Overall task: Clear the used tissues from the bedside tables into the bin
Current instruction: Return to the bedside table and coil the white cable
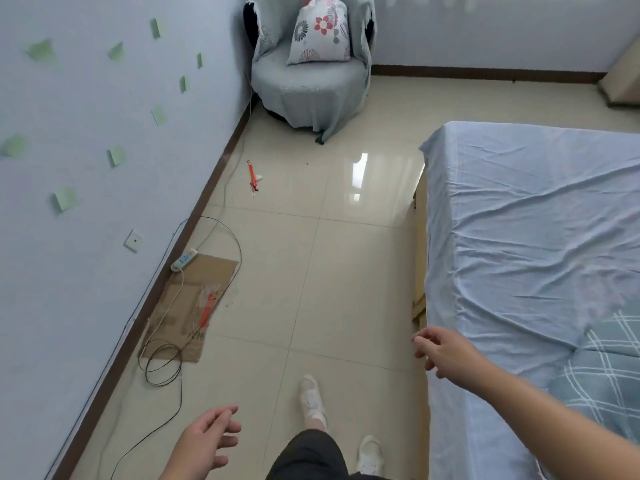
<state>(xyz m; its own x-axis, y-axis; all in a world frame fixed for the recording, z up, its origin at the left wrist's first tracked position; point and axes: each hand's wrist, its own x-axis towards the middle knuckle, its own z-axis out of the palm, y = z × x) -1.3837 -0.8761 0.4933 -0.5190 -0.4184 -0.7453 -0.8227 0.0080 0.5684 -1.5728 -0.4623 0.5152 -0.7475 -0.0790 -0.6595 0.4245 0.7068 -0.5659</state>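
Tissue (259,177) (likely: white scrap on floor (346,271)) well beyond left hand (204,441).

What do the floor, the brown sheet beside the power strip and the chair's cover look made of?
Floor: likely glazed tile, glossy, with grout lines and a bright window reflection. Brown sheet: cardboard, matte and creased. Chair cover: soft fabric, apparently loose, draped in folds.

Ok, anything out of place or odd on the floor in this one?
An orange tool lies on the tiles near the covered chair, a small white scrap beside it. By the left wall, a power strip rests at the edge of flattened cardboard with black cable looping across the floor.
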